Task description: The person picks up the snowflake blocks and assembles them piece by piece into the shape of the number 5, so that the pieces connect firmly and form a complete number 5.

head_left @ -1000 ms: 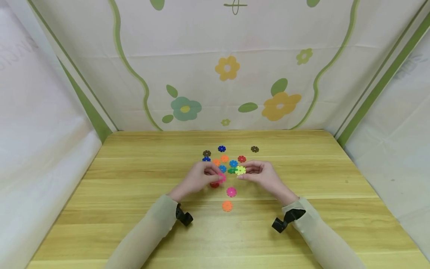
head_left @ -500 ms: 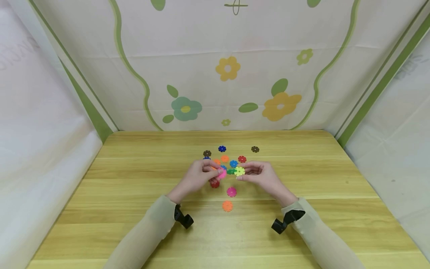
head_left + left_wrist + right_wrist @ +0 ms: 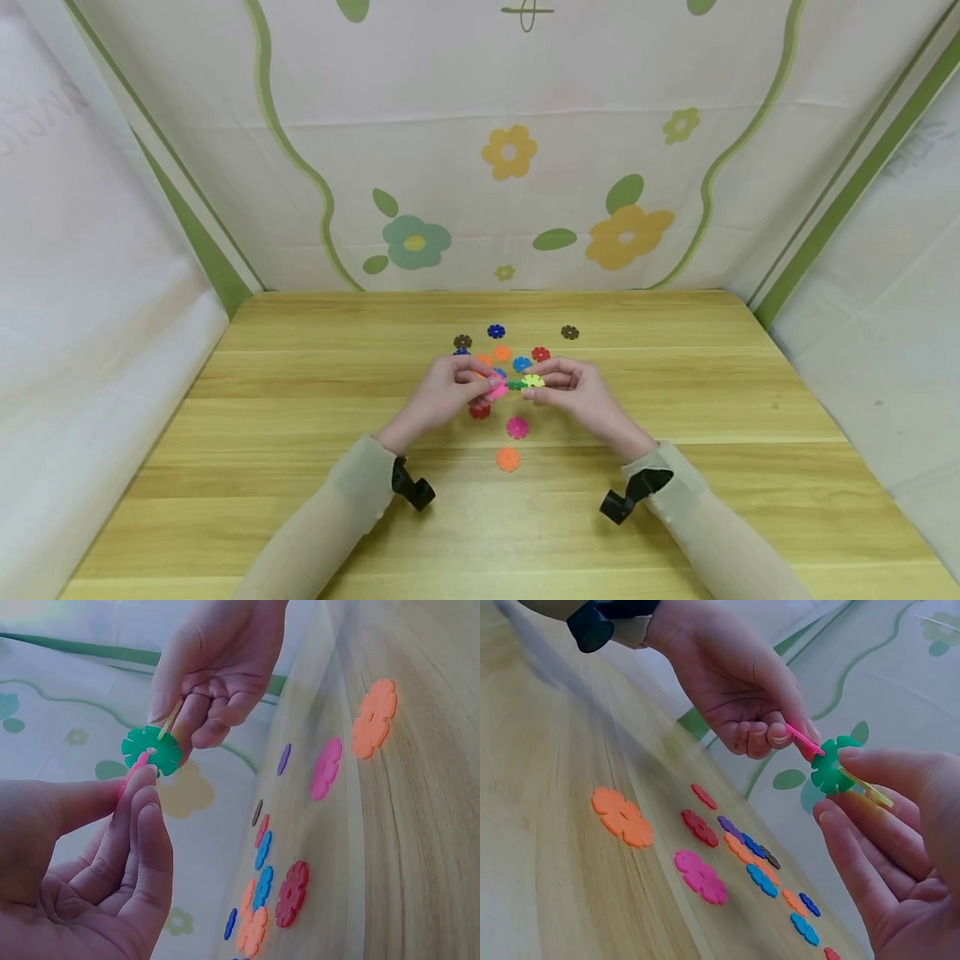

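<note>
My left hand (image 3: pixel 448 392) pinches a pink notched plastic disc (image 3: pixel 804 739) between thumb and fingertips. Opposite it, my right hand (image 3: pixel 576 388) pinches a yellow notched disc (image 3: pixel 533 381), which is slotted into a green notched disc (image 3: pixel 133 744). In both wrist views the green disc stands between the two hands, with the pink disc edge-on at its near notches. The pink disc's edge meets the green disc's rim, crosswise to it. All three are held up over the table; my left fingers cover much of the pink disc.
Around and beneath my hands, several loose discs lie flat on the wooden table (image 3: pixel 225 467). Nearest the front are an orange disc (image 3: pixel 507 459) and a pink one (image 3: pixel 517 427). A brown disc (image 3: pixel 570 332) lies at the back right. Printed cloth (image 3: pixel 420 150) hangs behind the table.
My hands have drawn closer together. The pink disc has lifted slightly and come up to the green disc; the yellow and green pair has shifted a little to the left.
</note>
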`<state>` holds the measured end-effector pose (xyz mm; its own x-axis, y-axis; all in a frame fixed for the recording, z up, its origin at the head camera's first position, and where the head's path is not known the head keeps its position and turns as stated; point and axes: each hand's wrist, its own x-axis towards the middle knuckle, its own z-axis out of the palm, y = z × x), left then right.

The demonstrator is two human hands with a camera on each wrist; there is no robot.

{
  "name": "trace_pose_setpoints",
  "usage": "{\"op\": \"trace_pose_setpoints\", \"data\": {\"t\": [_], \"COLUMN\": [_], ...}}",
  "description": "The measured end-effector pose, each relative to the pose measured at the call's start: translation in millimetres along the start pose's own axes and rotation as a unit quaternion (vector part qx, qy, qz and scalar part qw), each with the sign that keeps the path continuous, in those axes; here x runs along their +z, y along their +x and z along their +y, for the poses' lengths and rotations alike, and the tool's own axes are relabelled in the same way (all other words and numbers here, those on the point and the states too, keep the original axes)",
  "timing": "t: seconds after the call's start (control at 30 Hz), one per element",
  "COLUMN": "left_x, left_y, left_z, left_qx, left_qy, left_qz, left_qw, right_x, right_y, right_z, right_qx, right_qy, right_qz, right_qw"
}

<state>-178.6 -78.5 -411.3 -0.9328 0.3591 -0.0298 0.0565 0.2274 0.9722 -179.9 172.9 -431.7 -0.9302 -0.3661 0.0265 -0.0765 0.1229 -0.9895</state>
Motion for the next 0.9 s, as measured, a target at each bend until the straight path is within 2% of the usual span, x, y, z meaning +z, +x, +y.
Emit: {"op": "trace_pose_setpoints", "data": {"t": [0.17,0.37,0.77,0.9], "left_x": [2.2,3.2,6.5,5.2], "left_y": [-0.8,-1.1,-1.7,-1.8], "left_z": [-0.4,-0.5,-2.7,-2.5], "left_qx": [-0.001,-0.002,-0.004,-0.001], "left_qy": [-0.009,-0.02,-0.017,-0.013], "left_qz": [-0.002,-0.004,0.012,0.003], "left_qw": [1.0,0.9998,0.9998,0.9999], "right_x": [4.3,4.6,7.4,7.0], "right_y": [2.2,3.8,3.8,3.4], "right_z": [1.8,4.3,2.9,3.5], "right_qx": [-0.024,-0.047,-0.029,-0.029], "right_qy": [0.017,0.012,0.02,0.017], "right_qz": [-0.008,-0.01,-0.008,-0.007], "right_qw": [1.0,0.999,0.999,0.999]}}
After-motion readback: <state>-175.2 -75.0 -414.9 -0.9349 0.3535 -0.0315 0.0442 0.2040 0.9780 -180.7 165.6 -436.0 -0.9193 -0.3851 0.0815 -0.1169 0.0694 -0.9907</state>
